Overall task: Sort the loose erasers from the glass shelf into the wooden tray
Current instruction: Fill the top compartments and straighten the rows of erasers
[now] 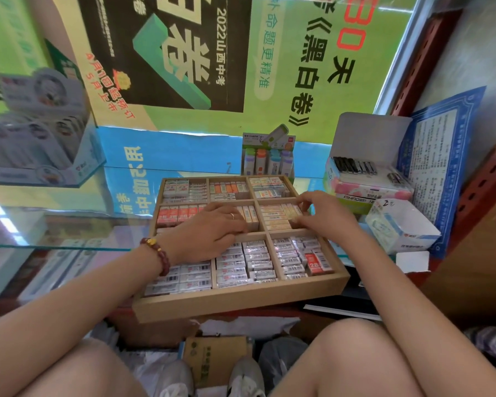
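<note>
A wooden tray with nine compartments sits in front of me, packed with wrapped erasers. My left hand lies palm down over the middle compartment, fingers curved onto the erasers there. My right hand reaches into the middle-right compartment and its fingertips pinch a pale yellow eraser among the rows. Red 2B erasers fill the middle-left compartment. One red 2B eraser lies on the white ones at the front right.
The glass shelf stretches left, bearing a blue display box. A box of correction tapes stands behind the tray. Open cardboard boxes crowd the right side. Cartons and my shoes sit on the floor below.
</note>
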